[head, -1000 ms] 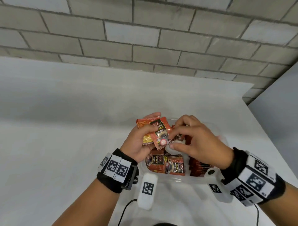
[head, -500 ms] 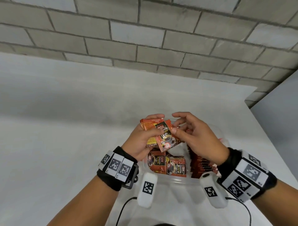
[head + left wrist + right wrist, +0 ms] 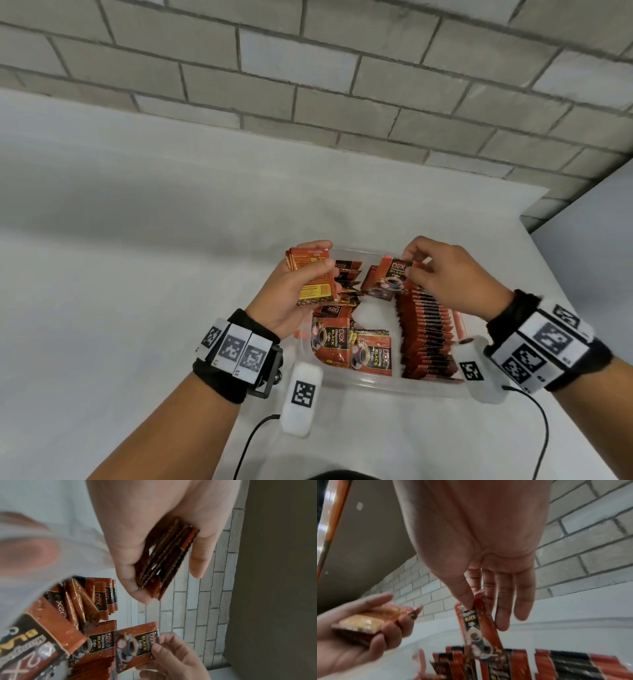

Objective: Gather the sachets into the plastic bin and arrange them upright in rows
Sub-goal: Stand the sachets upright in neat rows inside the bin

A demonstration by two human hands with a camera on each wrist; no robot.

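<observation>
The left hand [image 3: 291,291] grasps a stack [image 3: 313,277] of sachets above the bin's [image 3: 359,383] left side. The right hand [image 3: 452,277] pinches one sachet [image 3: 390,279] by its top corner over the bin's far end, beside an upright row [image 3: 428,329]. Loose sachets [image 3: 352,346] lie flat inside, on the white desk [image 3: 137,274].

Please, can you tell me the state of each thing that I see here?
Left hand: grips a stack of sachets.
Right hand: pinches one sachet above the bin.
Right row: upright.
Near sachets: lying flat.
Bin: partly filled.
</observation>
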